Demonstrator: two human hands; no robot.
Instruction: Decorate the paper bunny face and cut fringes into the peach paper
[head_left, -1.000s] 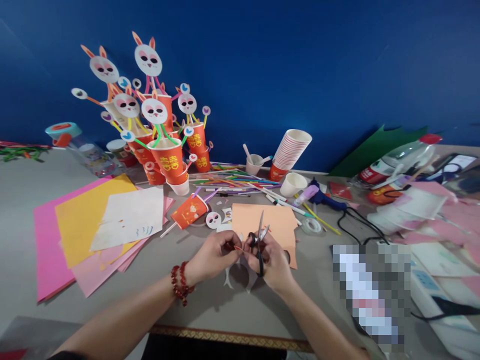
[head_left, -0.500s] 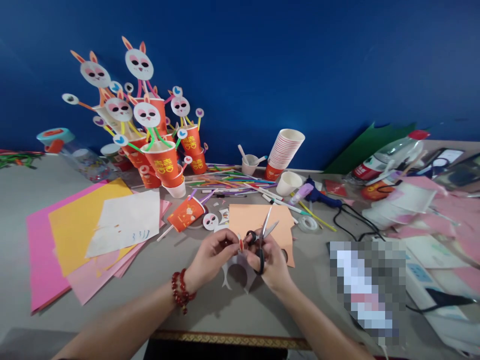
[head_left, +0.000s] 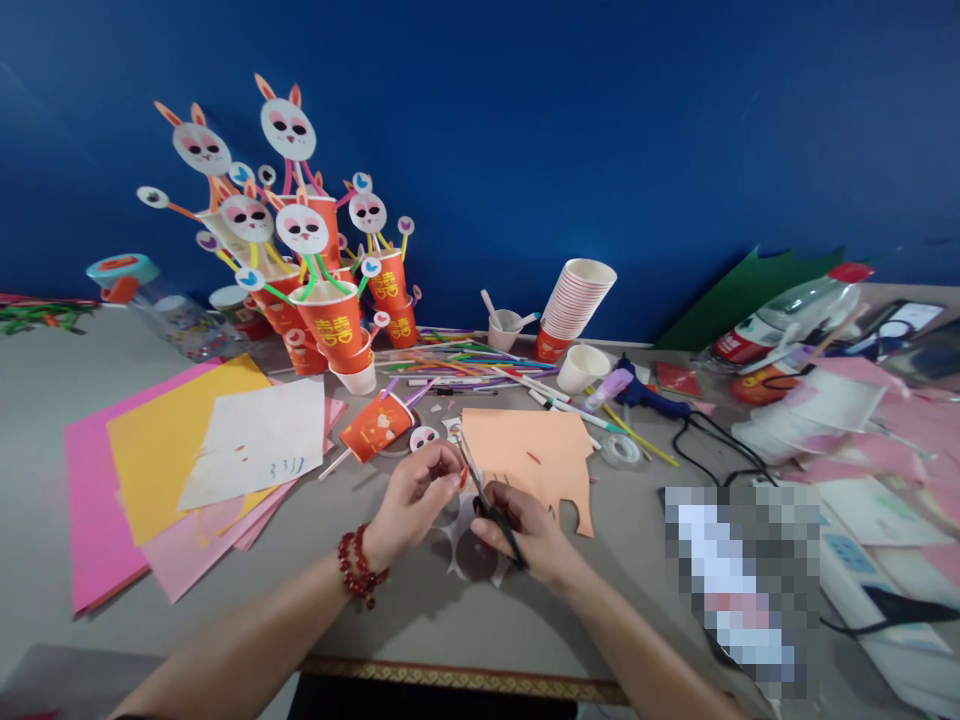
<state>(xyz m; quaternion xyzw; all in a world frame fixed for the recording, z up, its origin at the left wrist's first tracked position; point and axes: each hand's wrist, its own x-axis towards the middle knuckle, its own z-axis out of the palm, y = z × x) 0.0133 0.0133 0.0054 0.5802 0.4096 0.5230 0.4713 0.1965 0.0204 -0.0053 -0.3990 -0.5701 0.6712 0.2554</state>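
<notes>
A small orange paper ear piece (head_left: pixel 464 478) is pinched between the thumb and fingertips of my left hand (head_left: pixel 417 502), which wears a red bead bracelet. My right hand (head_left: pixel 538 535) grips black-handled scissors (head_left: pixel 501 522). Their blades point up and away, close beside the ear piece; I cannot tell whether they touch it. Under my hands lies a white paper scrap (head_left: pixel 452 568) with round cut-outs. Just beyond them, a peach paper sheet (head_left: pixel 517 430) has notches cut in its near edge, and a thin orange sliver (head_left: pixel 533 458) rests on it. A small rabbit-face disc (head_left: pixel 424 438) lies behind my left hand.
Rabbit-faced paper cups (head_left: pixel 337 325) stand stacked at back left, with a tipped orange cup (head_left: pixel 377 425) nearer. Coloured sheets (head_left: pixel 150 450) lie left. Markers, a cup stack (head_left: pixel 577 300), a tape roll (head_left: pixel 622 451) and a blue glue gun (head_left: pixel 652 398) with its cord are beyond and right.
My right hand has turned the scissors from dangling on its fingers to a working grip, blades now beside the ear piece. Only my left hand holds the piece now. An orange sliver now shows on the peach sheet.
</notes>
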